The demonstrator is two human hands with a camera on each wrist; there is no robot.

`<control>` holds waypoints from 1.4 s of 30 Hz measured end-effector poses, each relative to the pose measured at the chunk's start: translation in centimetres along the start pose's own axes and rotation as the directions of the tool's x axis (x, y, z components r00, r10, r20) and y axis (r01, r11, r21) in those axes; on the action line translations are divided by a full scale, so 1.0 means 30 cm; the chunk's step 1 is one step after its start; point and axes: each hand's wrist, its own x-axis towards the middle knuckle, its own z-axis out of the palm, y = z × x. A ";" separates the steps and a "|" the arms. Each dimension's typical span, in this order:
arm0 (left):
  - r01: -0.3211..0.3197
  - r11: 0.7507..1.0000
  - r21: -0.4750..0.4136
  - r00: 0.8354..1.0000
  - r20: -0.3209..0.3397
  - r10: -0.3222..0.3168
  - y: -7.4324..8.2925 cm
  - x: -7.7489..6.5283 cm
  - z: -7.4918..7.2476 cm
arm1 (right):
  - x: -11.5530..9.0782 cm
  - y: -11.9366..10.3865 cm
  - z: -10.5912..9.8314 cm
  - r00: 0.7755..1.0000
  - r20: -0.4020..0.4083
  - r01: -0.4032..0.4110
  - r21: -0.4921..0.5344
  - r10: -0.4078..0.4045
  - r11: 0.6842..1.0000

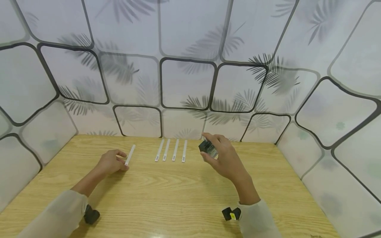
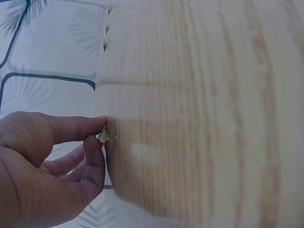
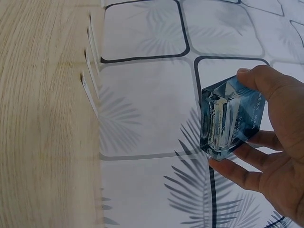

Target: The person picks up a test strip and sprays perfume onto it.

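Observation:
My left hand (image 1: 111, 162) is low over the left part of the table, pinching the near end of a white paper strip (image 1: 130, 154). In the left wrist view, the thumb and forefinger of the left hand (image 2: 57, 161) meet at the table's surface, and little of the strip shows. My right hand (image 1: 224, 158) holds a blue glass perfume bottle (image 3: 230, 116) above the table, tilted, with fingers and thumb round its sides. Between the hands, several similar white strips (image 1: 175, 150) lie side by side, each with small dark print at its near end.
The pale wood table (image 1: 166, 201) meets a patterned backdrop (image 1: 184, 82) along its back edge, and the same covering rises at both sides. A black camera (image 1: 91, 215) is worn at the left wrist, another black camera (image 1: 231, 214) at the right.

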 end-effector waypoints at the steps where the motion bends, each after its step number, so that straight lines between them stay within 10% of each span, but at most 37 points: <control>1: -0.005 1.000 0.003 1.000 0.005 0.005 0.000 0.000 0.001 | 0.000 0.000 -0.001 1.000 -0.001 0.001 -0.001 -0.001 1.000; 23: -0.047 0.998 -0.032 0.998 0.029 0.048 0.034 0.012 -0.009 | -0.003 0.002 -0.002 1.000 -0.012 0.012 -0.005 -0.012 1.000; 42: -0.072 0.967 -0.244 0.994 0.056 0.089 0.143 0.031 0.057 | -0.007 0.012 0.010 1.000 0.005 -0.016 -0.005 0.016 1.000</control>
